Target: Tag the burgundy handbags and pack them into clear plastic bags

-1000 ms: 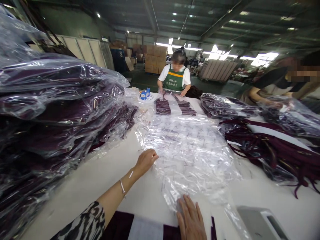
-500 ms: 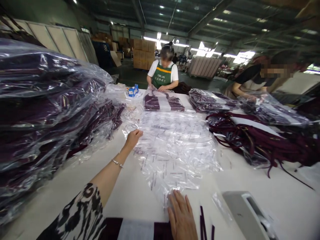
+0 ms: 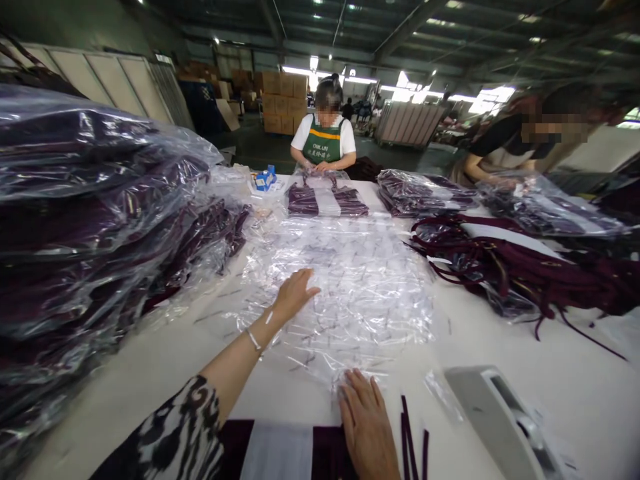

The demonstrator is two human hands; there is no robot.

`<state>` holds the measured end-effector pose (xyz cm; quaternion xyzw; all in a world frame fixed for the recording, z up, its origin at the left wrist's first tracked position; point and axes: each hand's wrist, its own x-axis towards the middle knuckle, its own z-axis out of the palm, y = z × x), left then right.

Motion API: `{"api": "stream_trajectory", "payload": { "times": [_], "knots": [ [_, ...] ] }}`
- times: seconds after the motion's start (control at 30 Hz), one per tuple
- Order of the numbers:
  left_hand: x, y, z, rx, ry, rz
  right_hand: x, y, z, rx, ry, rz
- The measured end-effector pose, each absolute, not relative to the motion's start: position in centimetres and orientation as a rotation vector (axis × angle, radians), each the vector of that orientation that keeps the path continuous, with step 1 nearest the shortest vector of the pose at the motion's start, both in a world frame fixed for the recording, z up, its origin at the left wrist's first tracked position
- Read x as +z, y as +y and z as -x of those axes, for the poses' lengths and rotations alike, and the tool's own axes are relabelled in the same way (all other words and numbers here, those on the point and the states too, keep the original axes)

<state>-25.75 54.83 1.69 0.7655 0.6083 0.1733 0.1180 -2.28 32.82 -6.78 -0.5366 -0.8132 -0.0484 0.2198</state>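
Note:
Clear printed plastic bags [image 3: 370, 293] lie spread over the middle of the white table. My left hand [image 3: 296, 293] is over their left part, thumb and fingers apart, with nothing gripped that I can see. Flat on the near edge of the plastic rests my right hand [image 3: 365, 417], its fingers stretched out. Beneath my arms, at the bottom edge, is a folded dark purple garment [image 3: 327, 448] with a pale paper band [image 3: 277, 450] across it. Beside my right hand lie thin dark purple straps [image 3: 406, 433].
Bagged purple garments [image 3: 100, 220] are piled high at the left. A grey device [image 3: 500, 413] stands at the near right, with loose purple garments [image 3: 505, 263] beyond it. Across the table a co-worker [image 3: 325, 143] handles a bagged garment [image 3: 327, 200]; another co-worker [image 3: 505, 150] works at the right.
My left hand has moved right over the plastic and opened from a pinch. The plastic now spreads farther left. My right hand stays at the near edge.

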Motion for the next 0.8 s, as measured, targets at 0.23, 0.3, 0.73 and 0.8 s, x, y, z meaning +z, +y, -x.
{"api": "stream_trajectory", "payload": {
  "times": [0.23, 0.3, 0.73, 0.8],
  "knots": [
    [-0.2, 55.8, 19.5, 0.550, 1.744, -2.079, -5.9, 32.6, 2.7, 0.044, -2.156, 1.546],
    [1.5, 56.6, 20.4, 0.670, 1.743, -2.048, -5.6, 32.4, 2.9, 0.097, -2.159, 1.565],
    [12.0, 40.1, 22.7, 0.923, 1.110, -2.746, 3.1, 29.6, 3.5, 0.877, -1.128, 1.451],
    [11.0, 35.9, 22.1, 0.860, 0.953, -2.844, 6.5, 27.7, 4.5, 1.285, -0.681, 1.209]
  ]
}}
